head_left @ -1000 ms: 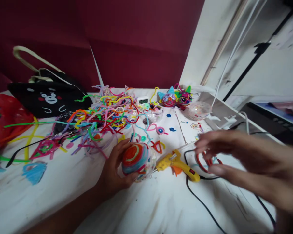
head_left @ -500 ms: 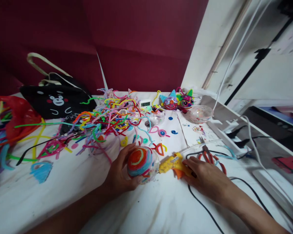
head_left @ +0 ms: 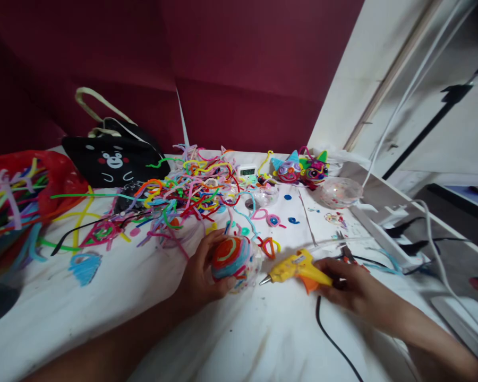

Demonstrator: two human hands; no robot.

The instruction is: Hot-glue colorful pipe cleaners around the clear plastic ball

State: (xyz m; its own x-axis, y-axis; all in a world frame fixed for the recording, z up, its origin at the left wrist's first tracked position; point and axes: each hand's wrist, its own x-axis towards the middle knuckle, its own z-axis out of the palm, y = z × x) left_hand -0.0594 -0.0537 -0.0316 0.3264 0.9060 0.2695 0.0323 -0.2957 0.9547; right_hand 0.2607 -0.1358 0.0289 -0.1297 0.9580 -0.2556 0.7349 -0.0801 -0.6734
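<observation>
My left hand (head_left: 199,281) is wrapped round a clear plastic ball (head_left: 233,258), its thumb in front. Orange, red, blue and pink pipe cleaners coil over the side of the ball that I see. To the right, my right hand (head_left: 344,284) grips the rear of a yellow hot glue gun (head_left: 295,267) with an orange trigger. The gun's metal nozzle points left at the ball, with a small gap between them. Just behind the ball lies a bent red and orange pipe cleaner shape (head_left: 269,247). Pliers (head_left: 344,248) lie beyond my right hand, partly hidden.
A tangled heap of pipe cleaners (head_left: 195,185) spreads across the back. Two decorated balls with pointed ears (head_left: 289,167) stand near a clear half shell (head_left: 340,192). A power strip (head_left: 398,249) and cords line the right. A black bag (head_left: 115,162) stands at back left.
My right hand has lifted the glue gun and drawn it back from the ball, so its nozzle now shows. The ball stays in my left hand. The whole view has shifted slightly.
</observation>
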